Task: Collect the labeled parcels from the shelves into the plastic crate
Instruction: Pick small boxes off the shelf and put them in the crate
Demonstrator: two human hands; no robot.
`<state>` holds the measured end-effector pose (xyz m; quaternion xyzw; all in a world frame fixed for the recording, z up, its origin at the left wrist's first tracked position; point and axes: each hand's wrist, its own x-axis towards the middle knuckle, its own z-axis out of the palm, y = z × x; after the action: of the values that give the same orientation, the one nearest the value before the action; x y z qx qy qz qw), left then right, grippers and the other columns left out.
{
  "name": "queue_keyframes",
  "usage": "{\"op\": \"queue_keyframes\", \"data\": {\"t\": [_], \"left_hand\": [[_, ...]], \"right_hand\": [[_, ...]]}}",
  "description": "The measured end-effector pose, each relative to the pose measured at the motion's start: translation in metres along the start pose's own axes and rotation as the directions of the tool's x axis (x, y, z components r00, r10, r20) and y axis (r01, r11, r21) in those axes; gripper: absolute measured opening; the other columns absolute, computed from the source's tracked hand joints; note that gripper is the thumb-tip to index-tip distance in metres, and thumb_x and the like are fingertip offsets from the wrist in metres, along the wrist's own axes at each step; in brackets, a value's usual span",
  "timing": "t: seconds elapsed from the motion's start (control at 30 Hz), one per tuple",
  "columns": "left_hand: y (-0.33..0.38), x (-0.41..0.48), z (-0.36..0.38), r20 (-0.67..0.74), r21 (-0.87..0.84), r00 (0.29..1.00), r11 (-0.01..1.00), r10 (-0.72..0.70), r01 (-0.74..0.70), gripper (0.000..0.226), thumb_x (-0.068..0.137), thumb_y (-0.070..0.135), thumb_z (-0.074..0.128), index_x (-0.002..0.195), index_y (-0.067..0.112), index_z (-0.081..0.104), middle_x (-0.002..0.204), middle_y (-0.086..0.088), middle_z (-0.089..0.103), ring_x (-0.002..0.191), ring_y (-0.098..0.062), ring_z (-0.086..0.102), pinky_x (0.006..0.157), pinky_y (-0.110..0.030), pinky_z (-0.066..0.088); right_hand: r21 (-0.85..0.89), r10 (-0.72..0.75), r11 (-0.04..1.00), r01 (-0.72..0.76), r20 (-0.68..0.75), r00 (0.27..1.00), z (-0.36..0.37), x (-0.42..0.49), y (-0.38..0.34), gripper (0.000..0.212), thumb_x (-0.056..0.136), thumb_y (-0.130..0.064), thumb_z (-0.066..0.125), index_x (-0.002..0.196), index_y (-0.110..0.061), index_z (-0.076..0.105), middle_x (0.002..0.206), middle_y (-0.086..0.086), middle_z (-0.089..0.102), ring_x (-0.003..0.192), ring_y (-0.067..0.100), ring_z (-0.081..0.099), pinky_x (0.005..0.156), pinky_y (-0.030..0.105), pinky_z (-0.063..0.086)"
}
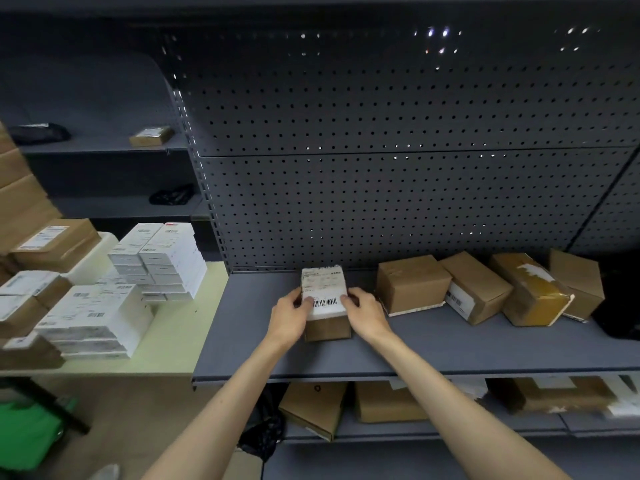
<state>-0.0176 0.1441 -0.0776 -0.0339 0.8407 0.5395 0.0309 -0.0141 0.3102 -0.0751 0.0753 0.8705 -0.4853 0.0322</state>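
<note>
A small brown parcel with a white barcode label on top stands on the grey shelf, left of centre. My left hand grips its left side and my right hand grips its right side, thumbs on the label. To the right on the same shelf lies a row of several brown parcels, one of them showing a barcode label on its side. No plastic crate is recognisable in view.
A pale table on the left carries stacks of white labeled boxes and brown cartons. More cartons sit on the lower shelf. A perforated back panel rises behind. Something green lies on the floor at bottom left.
</note>
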Motion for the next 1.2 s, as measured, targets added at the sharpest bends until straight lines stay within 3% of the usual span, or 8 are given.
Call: {"op": "queue_keyframes", "data": {"t": [0.13,0.3,0.43,0.57,0.73,0.87,1.1,1.2], "left_hand": [[-0.012,0.0,0.002,0.033,0.013,0.999,1.0,-0.028,0.027,0.041,0.104,0.029,0.053,0.144,0.018,0.052,0.128,0.0,0.065,0.102,-0.014,0.061,0.073,-0.024,0.048],[0.004,0.012,0.0,-0.038,0.271,0.994,0.958,0.103,-0.089,0.053,0.093,0.017,0.061,0.145,0.017,0.048,0.139,-0.007,0.052,0.13,-0.025,0.047,0.105,-0.039,0.045],[0.041,0.019,0.019,-0.016,0.352,0.955,0.895,0.298,-0.274,0.047,0.095,0.016,0.057,0.142,0.019,0.051,0.144,-0.004,0.047,0.134,-0.023,0.044,0.104,-0.034,0.04],[0.069,0.025,0.06,0.073,0.339,0.925,0.863,0.373,-0.375,0.041,0.098,0.018,0.057,0.139,0.014,0.055,0.144,-0.008,0.049,0.131,-0.026,0.05,0.105,-0.031,0.039],[0.079,0.018,0.113,0.201,0.362,0.929,0.858,0.31,-0.364,0.056,0.099,0.029,0.056,0.151,0.017,0.041,0.15,-0.01,0.045,0.136,-0.03,0.046,0.111,-0.038,0.039],[0.074,0.012,0.134,0.184,0.308,0.968,0.926,0.169,-0.22,0.069,0.099,0.034,0.058,0.158,0.019,0.027,0.153,-0.013,0.045,0.139,-0.032,0.045,0.112,-0.037,0.038],[0.068,0.009,0.143,0.188,0.227,0.982,0.971,0.036,-0.079,0.047,0.097,0.024,0.062,0.141,0.012,0.051,0.133,-0.01,0.065,0.12,-0.026,0.062,0.099,-0.03,0.048],[0.07,0.003,0.14,0.163,0.187,0.985,0.978,0.066,-0.096,0.039,0.098,0.019,0.061,0.136,0.012,0.056,0.127,-0.007,0.067,0.116,-0.022,0.064,0.093,-0.024,0.046]], "right_hand": [[0.01,0.0,1.0,0.0,0.023,1.0,0.003,-0.004,0.012,0.044,0.104,-0.035,0.046,0.141,-0.013,0.047,0.133,0.011,0.06,0.119,0.024,0.057,0.086,0.025,0.044],[-0.065,-0.01,0.998,0.012,0.019,1.0,-0.016,0.0,0.017,0.047,0.099,-0.044,0.051,0.136,-0.014,0.051,0.128,0.009,0.061,0.12,0.025,0.056,0.089,0.029,0.044],[-0.117,-0.031,0.993,0.023,-0.064,0.997,-0.047,-0.004,0.027,0.041,0.099,-0.046,0.052,0.125,-0.016,0.059,0.118,0.007,0.065,0.112,0.024,0.059,0.09,0.036,0.049],[-0.179,0.012,0.982,-0.054,-0.229,0.973,-0.088,-0.003,0.046,0.036,0.099,-0.044,0.051,0.112,-0.012,0.063,0.099,0.007,0.067,0.102,0.031,0.062,0.081,0.038,0.05],[-0.159,0.099,0.973,-0.168,-0.369,0.924,-0.135,0.003,0.076,0.05,0.098,-0.041,0.054,0.129,-0.001,0.051,0.122,0.018,0.06,0.114,0.037,0.056,0.085,0.039,0.047],[-0.085,0.136,0.982,-0.168,-0.297,0.945,-0.151,0.012,0.09,0.057,0.098,-0.042,0.055,0.136,-0.002,0.041,0.133,0.018,0.056,0.123,0.036,0.054,0.093,0.039,0.047],[0.041,0.128,0.992,-0.123,-0.14,0.982,-0.153,0.021,0.092,0.065,0.098,-0.04,0.057,0.15,-0.009,0.033,0.146,0.011,0.049,0.133,0.028,0.047,0.106,0.03,0.037],[0.081,0.07,0.995,-0.06,-0.128,0.989,-0.152,0.017,0.095,0.06,0.098,-0.035,0.059,0.147,-0.011,0.035,0.138,0.006,0.052,0.128,0.023,0.05,0.099,0.025,0.038]]}}
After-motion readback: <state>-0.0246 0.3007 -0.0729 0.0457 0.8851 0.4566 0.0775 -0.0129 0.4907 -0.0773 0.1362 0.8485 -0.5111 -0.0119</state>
